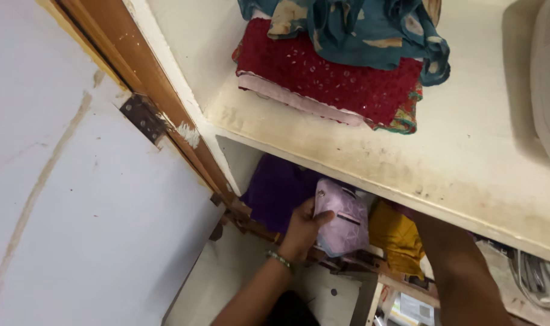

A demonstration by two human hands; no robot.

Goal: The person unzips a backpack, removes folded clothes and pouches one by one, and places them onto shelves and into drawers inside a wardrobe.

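My left hand (300, 228), with a green bangle at the wrist, grips the left edge of a folded lilac cloth (342, 223) on the shelf below a white shelf board (468, 163). My right forearm (462, 271) reaches under that board; the right hand itself is hidden behind it. A purple cloth (278, 190) lies to the left of the lilac one, and a mustard-yellow cloth (398, 238) lies to its right.
On the upper shelf sits a stack of folded clothes: a red embroidered one (329, 75) under a teal printed one (359, 30). A white cupboard door (76, 199) with a metal hinge (143, 116) stands open at left. A pale object (549, 78) is at the right edge.
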